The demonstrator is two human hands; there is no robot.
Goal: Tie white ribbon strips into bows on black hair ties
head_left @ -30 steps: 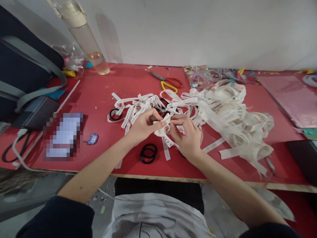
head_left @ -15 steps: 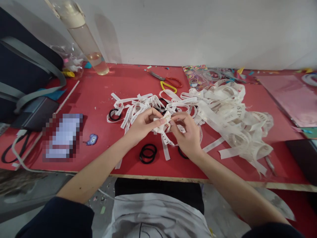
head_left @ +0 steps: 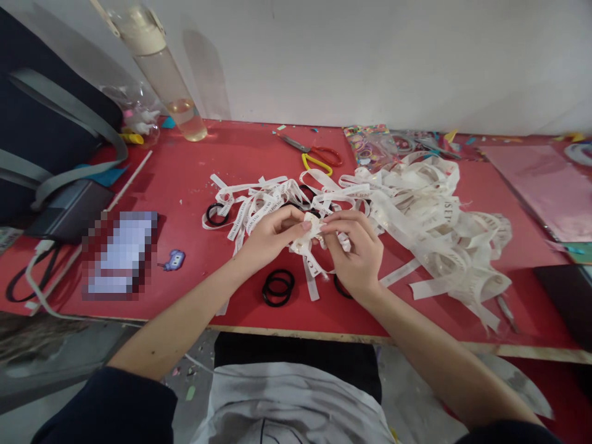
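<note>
While the left hand pinches a bunched white fabric ribbon with dark printing between thumb and fingers, the right hand has its fingertips clamped on that piece's right edge, over the red worktop, and the large letters on its hanging tail seem to read "LO". Beyond the left hand lie looped narrow white ribbons whose small capitals roughly show "WISHES", and on the heap of wide, cream, sheer ribbon at right, bigger letters look like "SET".
</note>
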